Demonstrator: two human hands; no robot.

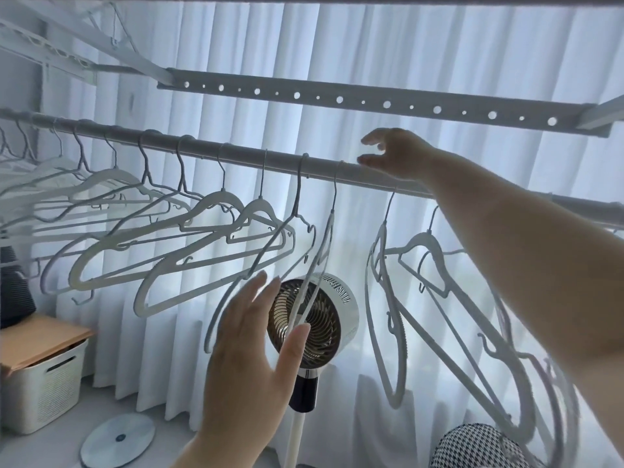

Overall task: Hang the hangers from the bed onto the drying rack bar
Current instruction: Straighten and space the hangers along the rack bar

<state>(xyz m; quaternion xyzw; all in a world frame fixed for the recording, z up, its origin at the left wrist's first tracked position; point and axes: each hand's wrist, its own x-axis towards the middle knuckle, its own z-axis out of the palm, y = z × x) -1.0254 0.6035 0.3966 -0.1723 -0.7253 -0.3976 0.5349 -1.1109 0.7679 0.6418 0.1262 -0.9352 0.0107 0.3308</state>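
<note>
Right hand raised to the drying rack bar, fingers spread and loosely curled, fingertips touching or just above the bar's top, nothing gripped. Forearm crossing the bar diagonally from the lower right corner of the view.

Left hand lower, open flat with fingers spread, palm facing away, thumb resting against the thin edge-on hanger hung near the bar's middle; not closed around it. Cannot tell whether the fingers touch the neighbouring hanger's lower arm.

Along the bar toward its left end, a row of pale hangers hooked on one beside another, tilted and overlapping, farthest ones blurred. Right of the edge-on hanger, under the forearm, two more hangers on the bar, swung at steep angles.

Above the bar, a flat perforated rail of the rack, running parallel.

Behind everything, sheer white curtain, backlit. Directly behind the left hand, a round fan on a white pole with a dark neck. At the lower left, a pale slatted storage box with a tan lid, a round disc on the floor beside it. At the bottom right, a black-and-white houndstooth item, partly cut off.
</note>
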